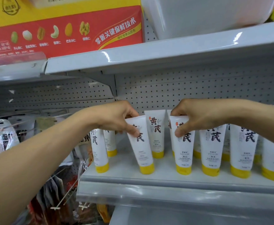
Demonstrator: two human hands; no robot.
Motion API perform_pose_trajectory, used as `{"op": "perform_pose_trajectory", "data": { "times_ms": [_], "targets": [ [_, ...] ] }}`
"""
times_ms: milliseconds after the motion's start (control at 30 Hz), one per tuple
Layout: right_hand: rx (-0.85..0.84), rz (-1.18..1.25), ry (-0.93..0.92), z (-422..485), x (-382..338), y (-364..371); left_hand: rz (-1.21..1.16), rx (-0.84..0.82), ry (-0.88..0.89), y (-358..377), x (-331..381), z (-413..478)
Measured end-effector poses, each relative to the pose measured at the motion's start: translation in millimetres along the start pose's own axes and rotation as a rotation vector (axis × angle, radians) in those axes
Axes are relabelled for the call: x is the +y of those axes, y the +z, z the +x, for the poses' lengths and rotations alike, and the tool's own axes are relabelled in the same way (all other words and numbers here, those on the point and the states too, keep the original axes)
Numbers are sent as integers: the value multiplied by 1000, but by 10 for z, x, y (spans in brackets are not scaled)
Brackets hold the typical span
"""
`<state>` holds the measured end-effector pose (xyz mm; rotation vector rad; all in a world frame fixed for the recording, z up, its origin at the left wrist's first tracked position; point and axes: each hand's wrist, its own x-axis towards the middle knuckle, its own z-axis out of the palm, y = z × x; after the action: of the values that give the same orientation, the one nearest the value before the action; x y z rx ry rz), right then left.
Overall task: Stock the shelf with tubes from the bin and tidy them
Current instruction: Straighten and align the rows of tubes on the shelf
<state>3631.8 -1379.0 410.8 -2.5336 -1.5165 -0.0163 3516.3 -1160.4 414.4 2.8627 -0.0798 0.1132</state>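
Op: Big picture first. What stood where?

Obs: The shelf (pixel 165 178) carried the tubes (pixel 212 143) in two rows, all cap-down, long axes near vertical. The front row ran from the shelf's left end off to the right. A white tub (pixel 198 15) sat on the level above. It may have been the bin; I couldn't tell.

Op: And my hands?

Obs: Both were up at the crimped tops of the front row. Your left hand (pixel 116 117) pinched the left tube (pixel 142 150), thumb on its face, fingers behind. Your right hand (pixel 196 117) pinched the right tube (pixel 184 153) the same way. Neither was spread, neither empty.

Op: What did the next move turn on?

Obs: Tilt. The left tube leaned, its top toward your left and its cap (pixel 146 168) out to the right. I couldn't tell whether the cap sat flat. The right tube stood nearly plumb, near the front lip. There was a gap between the two, and a back tube (pixel 155 132) showed through it.

Op: So which hand had the work?

Obs: Your left, by my read. Bring the top rightward over its cap until the axis matches its neighbours. The risk, as I judged it, was the narrow footing. A nudge could tip the end tube (pixel 100 153), just beside your left wrist.
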Motion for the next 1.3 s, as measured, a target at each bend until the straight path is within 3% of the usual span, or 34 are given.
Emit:
{"op": "perform_pose_trajectory", "data": {
  "times_ms": [933, 1033, 1167, 1300],
  "targets": [
    [24, -1, -14, -26, 21, -8, 38, -60, 38, 108, 394, 321],
    [74, 38, -58, -5, 38, -63, -46, 9, 40, -33, 329, 256],
    [182, 125, -58, 48, 12, -198, -50, 283, -54, -360, 24, 161],
    [305, 97, -55, 187, -20, -288, 97, 162, -228, -530, -386, 92]
  ]
}}
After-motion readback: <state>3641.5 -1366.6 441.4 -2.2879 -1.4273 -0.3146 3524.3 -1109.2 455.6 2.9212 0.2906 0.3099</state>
